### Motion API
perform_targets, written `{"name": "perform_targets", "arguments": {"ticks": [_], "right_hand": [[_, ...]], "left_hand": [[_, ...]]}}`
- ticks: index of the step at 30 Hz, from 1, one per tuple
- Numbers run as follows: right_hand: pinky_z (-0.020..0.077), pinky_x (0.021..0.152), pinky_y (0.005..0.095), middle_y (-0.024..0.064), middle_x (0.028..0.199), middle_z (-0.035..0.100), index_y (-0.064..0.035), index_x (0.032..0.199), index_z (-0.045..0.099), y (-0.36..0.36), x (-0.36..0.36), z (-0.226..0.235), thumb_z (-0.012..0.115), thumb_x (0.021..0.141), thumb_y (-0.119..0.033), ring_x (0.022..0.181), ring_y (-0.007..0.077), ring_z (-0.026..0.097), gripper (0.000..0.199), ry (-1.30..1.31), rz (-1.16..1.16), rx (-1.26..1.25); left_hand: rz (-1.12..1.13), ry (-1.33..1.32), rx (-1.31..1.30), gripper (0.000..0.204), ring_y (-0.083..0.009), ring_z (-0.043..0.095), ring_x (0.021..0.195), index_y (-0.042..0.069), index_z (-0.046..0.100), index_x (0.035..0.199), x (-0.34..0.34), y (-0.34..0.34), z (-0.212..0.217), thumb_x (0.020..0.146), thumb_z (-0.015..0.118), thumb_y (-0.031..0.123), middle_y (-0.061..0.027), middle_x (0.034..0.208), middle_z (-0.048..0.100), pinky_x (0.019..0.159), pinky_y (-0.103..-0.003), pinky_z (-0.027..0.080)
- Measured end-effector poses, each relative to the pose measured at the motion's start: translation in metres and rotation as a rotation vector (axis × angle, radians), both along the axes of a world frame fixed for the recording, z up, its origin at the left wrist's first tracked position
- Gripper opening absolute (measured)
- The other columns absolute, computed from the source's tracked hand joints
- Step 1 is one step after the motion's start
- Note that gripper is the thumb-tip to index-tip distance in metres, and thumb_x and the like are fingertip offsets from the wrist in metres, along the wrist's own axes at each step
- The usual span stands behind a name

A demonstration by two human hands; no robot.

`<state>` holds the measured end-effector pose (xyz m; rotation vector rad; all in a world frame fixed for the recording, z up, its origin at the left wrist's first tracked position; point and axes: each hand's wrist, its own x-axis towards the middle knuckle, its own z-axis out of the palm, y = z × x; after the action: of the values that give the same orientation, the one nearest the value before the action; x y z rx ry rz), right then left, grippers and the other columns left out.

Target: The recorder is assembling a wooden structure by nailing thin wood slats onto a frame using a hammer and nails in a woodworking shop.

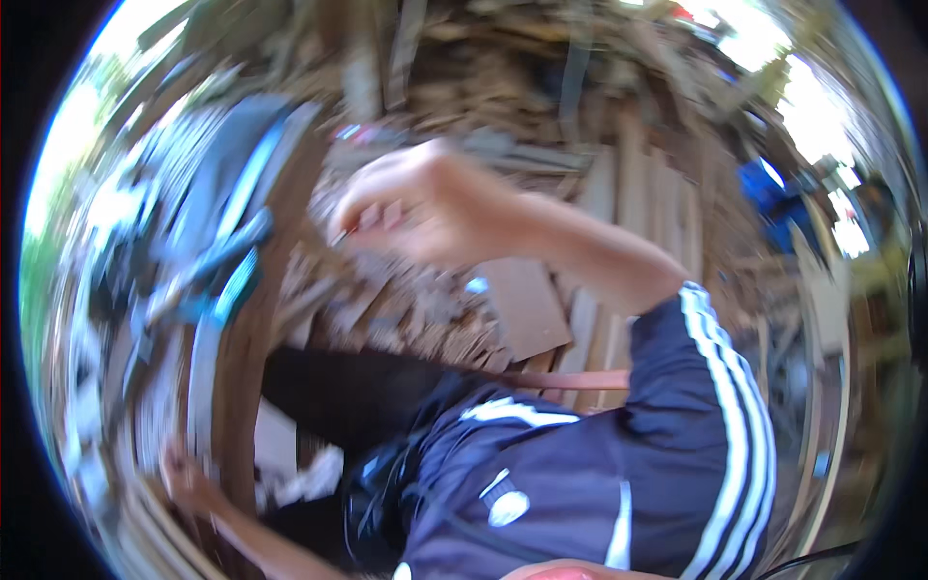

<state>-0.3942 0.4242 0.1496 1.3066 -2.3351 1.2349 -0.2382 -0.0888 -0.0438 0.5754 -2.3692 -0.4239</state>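
A: What lies nearest the left hand [184, 480]?

B: A long pale strip [203, 387], with what looks like its turquoise end [237, 282], lying along the bench [242, 387]. The hand is near the strip's close end, but blur hides the fingers; I can't tell whether they pinch or even touch it.

A: And the right hand [425, 213]?

B: Raised, off to the right of the bench, fingers curled toward the palm. How tightly, or around anything small, I can't tell.

A: How would the strip handle?

B: It looks like metal, so I'd expect it stiff, fairly light, hard to break, perhaps slick along the flat. I'd hold it by the turquoise end, which may be a grip, and mind the edges.

A: Anything else on the bench?

B: A dark-handled tool [232, 246] lies across it, just beyond the turquoise end. The bench itself seems to be thick timber.

A: And the room?

B: Right of the bench, wood scraps [425, 309] litter the ground, with a flat board [530, 314] among them; farther from the bench, planks [667, 193] lie side by side.
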Motion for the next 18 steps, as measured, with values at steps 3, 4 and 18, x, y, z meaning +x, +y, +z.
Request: {"name": "perform_targets", "arguments": {"ticks": [3, 4, 18], "right_hand": [[0.0534, 0.064, 0.0242, 0.0055, 0.084, 0.072, -0.0066, 0.105, 0.074, -0.049, -0.001, -0.011, 0.074, 0.085, -0.006, 0.071, 0.0108, 0.067, 0.021, -0.056, 0.044, -0.012], [0.0529, 0.063, 0.0226, 0.0051, 0.084, 0.072, -0.0069, 0.11, 0.074, -0.066, 0.003, -0.015, 0.074, 0.086, -0.006, 0.074, 0.0095, 0.068, 0.024, -0.079, 0.099, -0.006], [0.0568, 0.072, 0.0269, 0.0169, 0.084, 0.071, -0.0072, 0.078, 0.036, -0.261, 0.103, -0.066, 0.079, 0.082, 0.004, 0.085, 0.017, 0.071, 0.045, -0.952, 0.982, 0.039]], "left_hand": [[-0.134, 0.046, 0.307, 0.03, -0.0153, 0.066, 0.084, 0.005, 0.068, 0.121, -0.011, 0.074, 0.036, 0.095, 0.054, 0.008, -0.006, 0.101, 0.072, 0.077, -0.029, 0.052], [-0.193, 0.071, 0.36, 0.033, -0.0083, 0.061, 0.082, 0.007, 0.068, 0.122, -0.004, 0.103, 0.058, 0.093, 0.054, 0.004, -0.0015, 0.099, 0.068, 0.076, -0.024, 0.05], [-0.274, 0.337, 0.886, 0.019, -0.0175, 0.068, 0.083, 0.001, 0.076, 0.102, 0.152, 0.165, 0.128, 0.083, 0.077, 0.003, -0.0098, 0.091, 0.07, 0.073, -0.028, 0.054]]}}
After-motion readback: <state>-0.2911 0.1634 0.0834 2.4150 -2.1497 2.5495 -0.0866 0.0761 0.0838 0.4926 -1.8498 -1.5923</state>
